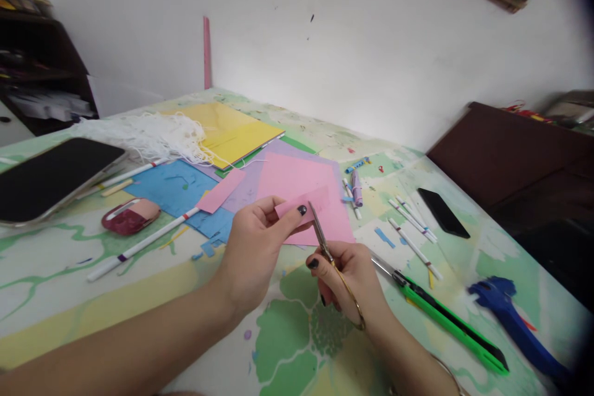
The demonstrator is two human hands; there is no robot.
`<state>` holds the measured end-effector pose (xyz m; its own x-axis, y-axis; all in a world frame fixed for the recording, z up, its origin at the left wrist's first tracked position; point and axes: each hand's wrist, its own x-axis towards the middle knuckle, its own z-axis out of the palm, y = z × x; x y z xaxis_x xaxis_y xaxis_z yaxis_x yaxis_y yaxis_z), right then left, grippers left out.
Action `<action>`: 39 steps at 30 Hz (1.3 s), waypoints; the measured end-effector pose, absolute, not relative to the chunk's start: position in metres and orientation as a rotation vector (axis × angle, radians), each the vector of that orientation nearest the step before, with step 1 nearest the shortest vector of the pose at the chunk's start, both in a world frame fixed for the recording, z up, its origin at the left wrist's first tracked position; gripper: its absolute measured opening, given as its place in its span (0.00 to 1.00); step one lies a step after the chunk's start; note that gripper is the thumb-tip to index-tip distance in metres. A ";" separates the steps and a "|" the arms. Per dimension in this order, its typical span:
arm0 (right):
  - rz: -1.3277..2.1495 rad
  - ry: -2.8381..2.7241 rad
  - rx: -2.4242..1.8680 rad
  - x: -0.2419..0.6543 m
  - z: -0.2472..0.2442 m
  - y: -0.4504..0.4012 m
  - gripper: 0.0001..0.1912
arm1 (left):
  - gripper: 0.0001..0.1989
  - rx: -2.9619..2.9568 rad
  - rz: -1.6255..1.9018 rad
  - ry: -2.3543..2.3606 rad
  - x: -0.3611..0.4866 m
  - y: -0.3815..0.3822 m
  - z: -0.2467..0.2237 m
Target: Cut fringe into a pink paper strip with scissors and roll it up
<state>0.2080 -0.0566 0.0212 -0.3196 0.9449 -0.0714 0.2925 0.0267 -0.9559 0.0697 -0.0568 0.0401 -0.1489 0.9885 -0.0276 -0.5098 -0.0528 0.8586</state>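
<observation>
Between the thumb and fingers of my left hand (257, 241) is a small piece of pink paper (286, 207). My right hand (350, 278) grips a pair of scissors (323, 242) with gold-coloured handles, their blades pointing up at the paper's right end. Whether the blades are cutting into it I cannot tell. Behind both hands lies a larger pink sheet (301, 170) on top of a lilac sheet (245, 182). A white stick with coloured bands (153, 239) lies left of my left hand, with a pink paper strip (223, 190) at its upper end.
A green utility knife (452, 315) with its blade out lies right of my right hand, near a blue tool (515, 322). Several banded white sticks (413, 247) and a black phone (443, 212) are beyond. At left are white strings (148, 133), blue paper (162, 189) and a tablet-like device (55, 176).
</observation>
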 end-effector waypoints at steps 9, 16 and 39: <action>1.325 -1.673 -1.218 0.209 0.019 -0.057 0.24 | 0.06 0.745 1.534 0.884 0.070 -0.057 0.039; 1.322 -1.695 -1.068 0.210 0.018 -0.058 0.27 | 0.05 0.761 1.536 0.875 0.069 -0.057 0.041; 1.323 -1.698 -1.046 0.209 0.017 -0.059 0.23 | 0.06 0.781 1.547 0.906 0.069 -0.056 0.038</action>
